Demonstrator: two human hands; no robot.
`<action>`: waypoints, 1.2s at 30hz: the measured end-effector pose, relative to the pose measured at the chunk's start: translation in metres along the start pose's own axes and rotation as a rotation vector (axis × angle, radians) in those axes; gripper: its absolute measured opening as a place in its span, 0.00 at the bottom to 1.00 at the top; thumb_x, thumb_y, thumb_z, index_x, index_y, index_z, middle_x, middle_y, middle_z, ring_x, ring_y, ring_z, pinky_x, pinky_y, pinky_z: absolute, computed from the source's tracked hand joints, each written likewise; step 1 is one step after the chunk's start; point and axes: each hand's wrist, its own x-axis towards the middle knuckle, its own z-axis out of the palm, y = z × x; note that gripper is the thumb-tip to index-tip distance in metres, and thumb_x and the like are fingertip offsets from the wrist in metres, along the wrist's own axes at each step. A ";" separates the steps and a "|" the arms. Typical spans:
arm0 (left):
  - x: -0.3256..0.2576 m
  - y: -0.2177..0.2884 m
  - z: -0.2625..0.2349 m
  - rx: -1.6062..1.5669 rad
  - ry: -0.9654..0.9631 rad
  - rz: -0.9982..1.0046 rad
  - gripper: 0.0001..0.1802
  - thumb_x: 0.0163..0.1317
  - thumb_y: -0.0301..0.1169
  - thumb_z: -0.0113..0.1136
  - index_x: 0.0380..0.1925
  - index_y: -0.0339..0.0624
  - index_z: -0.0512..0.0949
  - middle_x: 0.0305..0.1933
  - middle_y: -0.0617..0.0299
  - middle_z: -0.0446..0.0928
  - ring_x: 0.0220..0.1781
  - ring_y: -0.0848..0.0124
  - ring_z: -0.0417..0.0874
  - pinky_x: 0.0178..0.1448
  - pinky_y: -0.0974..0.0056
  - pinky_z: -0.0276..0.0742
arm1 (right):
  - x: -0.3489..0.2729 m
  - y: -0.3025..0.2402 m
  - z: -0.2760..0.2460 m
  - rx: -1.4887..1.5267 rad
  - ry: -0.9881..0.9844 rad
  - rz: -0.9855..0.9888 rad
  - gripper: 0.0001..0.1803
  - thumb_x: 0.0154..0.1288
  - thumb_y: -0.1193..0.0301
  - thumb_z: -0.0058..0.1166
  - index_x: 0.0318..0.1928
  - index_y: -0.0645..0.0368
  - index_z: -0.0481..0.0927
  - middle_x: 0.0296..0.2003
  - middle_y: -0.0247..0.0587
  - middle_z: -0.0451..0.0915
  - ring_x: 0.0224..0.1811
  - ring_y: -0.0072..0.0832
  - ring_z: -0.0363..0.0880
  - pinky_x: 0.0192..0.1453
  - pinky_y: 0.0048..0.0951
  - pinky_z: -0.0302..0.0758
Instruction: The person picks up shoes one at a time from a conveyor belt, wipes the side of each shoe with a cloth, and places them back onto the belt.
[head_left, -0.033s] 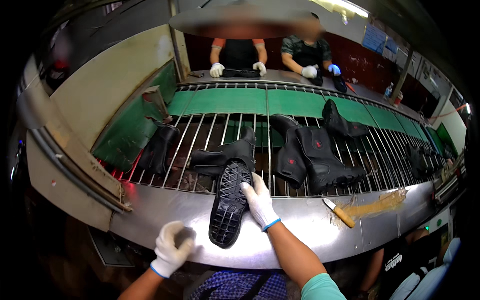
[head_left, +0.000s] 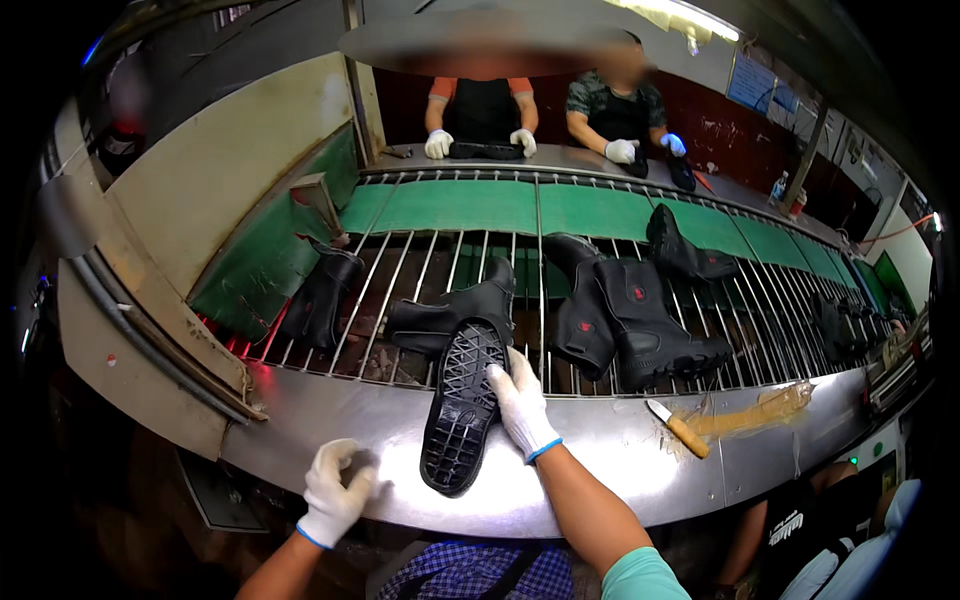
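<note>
Metal surface [head_left: 610, 490] | 1 black sole [head_left: 462, 410], tread showing, reaching past far edge | right hand [head_left: 521, 405] clamped on sole's right side | left hand [head_left: 336, 493], thumb and fingers apart, by near edge | 1 knife [head_left: 684, 432] near far edge

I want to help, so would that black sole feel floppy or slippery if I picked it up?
The sole is probably firm rather than floppy: it looks straight, with the right hand at one edge. Its crisscross ridges may make it less slippery. Long and broad, it likely won't roll.
</note>
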 end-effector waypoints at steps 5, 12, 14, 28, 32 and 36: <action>0.010 -0.061 -0.006 0.061 0.118 -0.221 0.17 0.64 0.23 0.71 0.53 0.33 0.83 0.49 0.53 0.84 0.44 0.66 0.87 0.50 0.63 0.86 | 0.007 -0.010 0.010 -0.177 0.032 0.021 0.37 0.83 0.59 0.55 0.80 0.72 0.66 0.74 0.61 0.75 0.77 0.42 0.74 0.82 0.37 0.68; 0.000 -0.030 0.013 0.191 -0.053 0.030 0.15 0.73 0.31 0.70 0.53 0.33 0.87 0.57 0.44 0.86 0.57 0.47 0.87 0.63 0.50 0.84 | 0.004 0.000 0.009 -0.346 0.007 -0.040 0.40 0.80 0.47 0.55 0.77 0.66 0.69 0.67 0.70 0.79 0.73 0.60 0.77 0.77 0.48 0.73; -0.017 -0.050 0.008 0.347 -0.006 0.124 0.18 0.74 0.34 0.72 0.55 0.30 0.86 0.55 0.42 0.85 0.52 0.51 0.88 0.57 0.54 0.87 | 0.003 0.002 0.014 -0.257 -0.045 -0.059 0.36 0.81 0.49 0.55 0.74 0.63 0.70 0.57 0.73 0.84 0.63 0.64 0.84 0.69 0.52 0.79; -0.049 -0.074 0.009 0.174 0.101 -0.141 0.16 0.68 0.23 0.66 0.55 0.32 0.82 0.53 0.51 0.84 0.53 0.60 0.86 0.59 0.57 0.83 | 0.003 -0.006 -0.007 -0.412 -0.035 -0.050 0.36 0.82 0.48 0.53 0.77 0.60 0.70 0.70 0.67 0.77 0.70 0.61 0.79 0.75 0.52 0.76; -0.010 0.009 0.019 0.392 0.096 0.102 0.09 0.59 0.25 0.68 0.41 0.40 0.85 0.44 0.50 0.86 0.45 0.47 0.86 0.53 0.46 0.83 | 0.003 -0.014 -0.022 -0.313 0.013 -0.081 0.35 0.80 0.58 0.60 0.79 0.60 0.68 0.74 0.61 0.75 0.75 0.54 0.78 0.78 0.44 0.74; -0.018 0.012 0.033 0.373 0.117 0.079 0.09 0.58 0.26 0.69 0.40 0.41 0.85 0.42 0.52 0.87 0.45 0.46 0.87 0.52 0.46 0.83 | -0.006 -0.012 -0.040 -0.147 -0.013 0.013 0.35 0.79 0.67 0.61 0.80 0.64 0.67 0.75 0.61 0.74 0.75 0.47 0.78 0.80 0.40 0.72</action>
